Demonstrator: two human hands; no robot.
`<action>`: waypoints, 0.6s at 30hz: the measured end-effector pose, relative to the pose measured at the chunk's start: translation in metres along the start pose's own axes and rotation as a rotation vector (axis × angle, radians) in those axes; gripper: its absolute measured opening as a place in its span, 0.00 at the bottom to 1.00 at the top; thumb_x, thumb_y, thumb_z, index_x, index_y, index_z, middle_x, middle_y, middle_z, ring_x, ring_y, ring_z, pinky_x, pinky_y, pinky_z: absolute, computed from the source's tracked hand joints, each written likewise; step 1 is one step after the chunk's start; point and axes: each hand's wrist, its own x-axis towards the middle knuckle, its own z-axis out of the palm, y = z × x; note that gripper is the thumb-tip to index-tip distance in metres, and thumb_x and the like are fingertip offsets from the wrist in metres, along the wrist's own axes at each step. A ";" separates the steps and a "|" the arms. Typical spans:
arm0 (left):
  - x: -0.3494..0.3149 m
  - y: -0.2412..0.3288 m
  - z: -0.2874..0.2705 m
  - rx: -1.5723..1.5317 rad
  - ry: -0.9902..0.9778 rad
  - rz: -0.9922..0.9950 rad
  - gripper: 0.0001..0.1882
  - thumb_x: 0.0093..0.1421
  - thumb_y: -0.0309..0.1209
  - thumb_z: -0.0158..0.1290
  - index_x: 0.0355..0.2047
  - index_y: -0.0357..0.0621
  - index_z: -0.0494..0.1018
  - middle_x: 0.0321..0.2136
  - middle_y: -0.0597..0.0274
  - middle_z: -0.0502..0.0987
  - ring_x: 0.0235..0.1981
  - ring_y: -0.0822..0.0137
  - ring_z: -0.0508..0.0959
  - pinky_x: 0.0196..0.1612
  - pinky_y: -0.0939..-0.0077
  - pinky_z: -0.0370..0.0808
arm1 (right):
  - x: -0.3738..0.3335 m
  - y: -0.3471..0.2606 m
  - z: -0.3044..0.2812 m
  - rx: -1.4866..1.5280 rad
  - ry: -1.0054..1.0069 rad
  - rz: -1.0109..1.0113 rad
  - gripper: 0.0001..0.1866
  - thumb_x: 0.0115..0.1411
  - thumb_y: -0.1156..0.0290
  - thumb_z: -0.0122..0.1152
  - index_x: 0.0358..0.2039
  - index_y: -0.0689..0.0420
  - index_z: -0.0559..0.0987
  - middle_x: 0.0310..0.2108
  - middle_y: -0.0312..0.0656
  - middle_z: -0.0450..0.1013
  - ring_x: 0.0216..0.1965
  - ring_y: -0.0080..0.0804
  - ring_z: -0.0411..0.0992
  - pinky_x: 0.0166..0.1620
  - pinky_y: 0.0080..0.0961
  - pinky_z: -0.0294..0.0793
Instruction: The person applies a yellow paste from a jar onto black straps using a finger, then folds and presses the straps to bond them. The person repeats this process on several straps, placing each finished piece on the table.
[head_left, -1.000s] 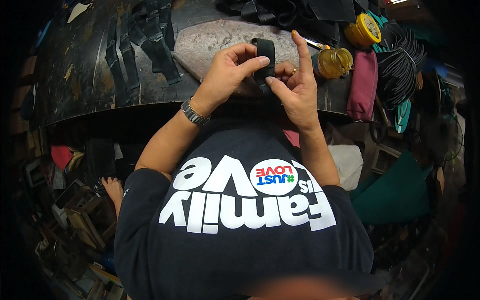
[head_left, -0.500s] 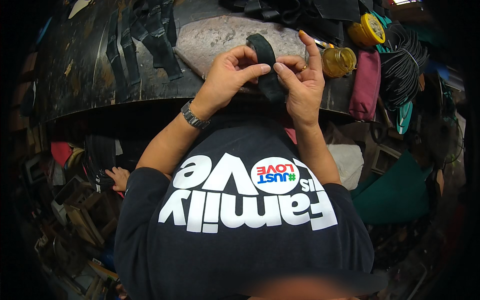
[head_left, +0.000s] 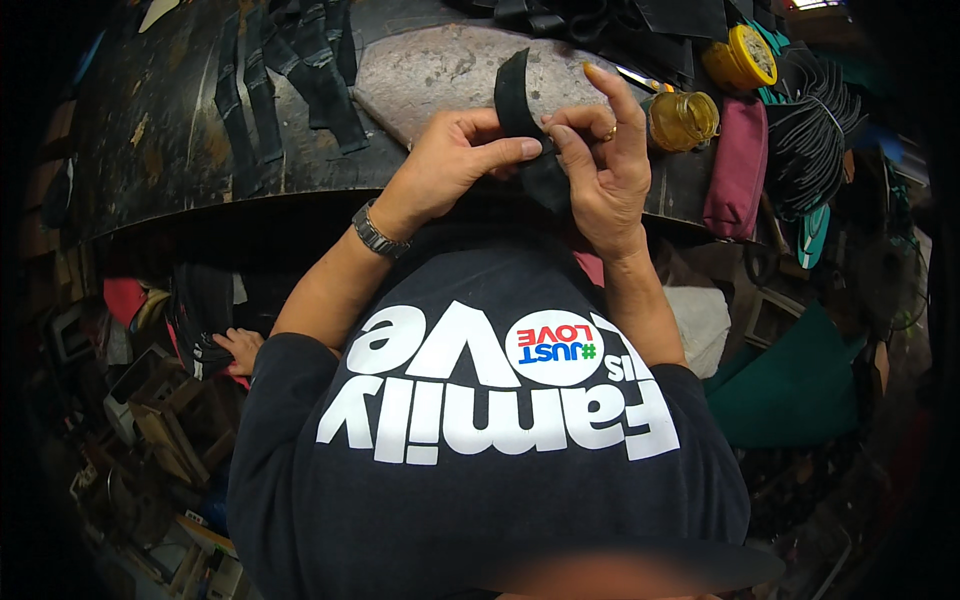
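Observation:
A curved black strip (head_left: 514, 98), apparently leather or cloth, is held up over the near edge of a pale stone slab (head_left: 425, 75). My left hand (head_left: 462, 152) pinches it between thumb and fingers, its upper end standing free. At the strip's right edge, my right hand (head_left: 607, 165) is closed with thumb and fingertips pressed together. The right index finger points up, with a yellowish stain on its tip. The strip's lower part hangs between the hands, partly hidden by the fingers.
Several black strips (head_left: 318, 85) lie on the dark worktable (head_left: 165, 170). To the right are a glass jar (head_left: 684, 122), a yellow tub (head_left: 740, 58), a maroon folded piece (head_left: 736, 170) and black cords (head_left: 808, 130). Another person's hand (head_left: 240, 350) shows at lower left.
The strip's upper end has risen and straightened, standing higher above my left hand. My right index finger has tilted slightly left.

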 end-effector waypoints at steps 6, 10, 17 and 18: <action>-0.003 -0.005 -0.007 -0.174 0.052 0.056 0.09 0.63 0.30 0.61 0.43 0.42 0.81 0.31 0.70 0.80 0.29 0.81 0.75 0.32 0.86 0.72 | -0.002 -0.002 -0.002 0.215 0.194 0.194 0.26 0.67 0.82 0.54 0.64 0.56 0.65 0.47 0.41 0.72 0.47 0.23 0.71 0.53 0.19 0.70; -0.005 -0.006 -0.008 -0.221 0.074 0.049 0.09 0.64 0.29 0.60 0.44 0.43 0.80 0.33 0.70 0.80 0.29 0.81 0.75 0.32 0.86 0.71 | -0.007 -0.006 -0.004 -0.072 0.020 0.169 0.16 0.62 0.72 0.63 0.50 0.61 0.78 0.51 0.45 0.69 0.53 0.34 0.70 0.57 0.28 0.68; -0.005 -0.007 -0.002 -0.236 0.133 0.083 0.07 0.63 0.30 0.61 0.39 0.41 0.81 0.27 0.70 0.79 0.25 0.82 0.73 0.29 0.88 0.70 | -0.005 -0.007 0.005 -0.110 0.020 0.149 0.13 0.59 0.73 0.67 0.45 0.59 0.82 0.55 0.46 0.68 0.53 0.36 0.71 0.54 0.28 0.71; -0.005 -0.007 -0.002 -0.227 0.131 0.091 0.07 0.63 0.30 0.61 0.39 0.41 0.81 0.27 0.70 0.79 0.25 0.82 0.73 0.29 0.88 0.70 | -0.005 -0.007 0.005 -0.093 0.022 0.155 0.13 0.59 0.74 0.67 0.45 0.59 0.82 0.55 0.46 0.68 0.52 0.35 0.71 0.53 0.27 0.72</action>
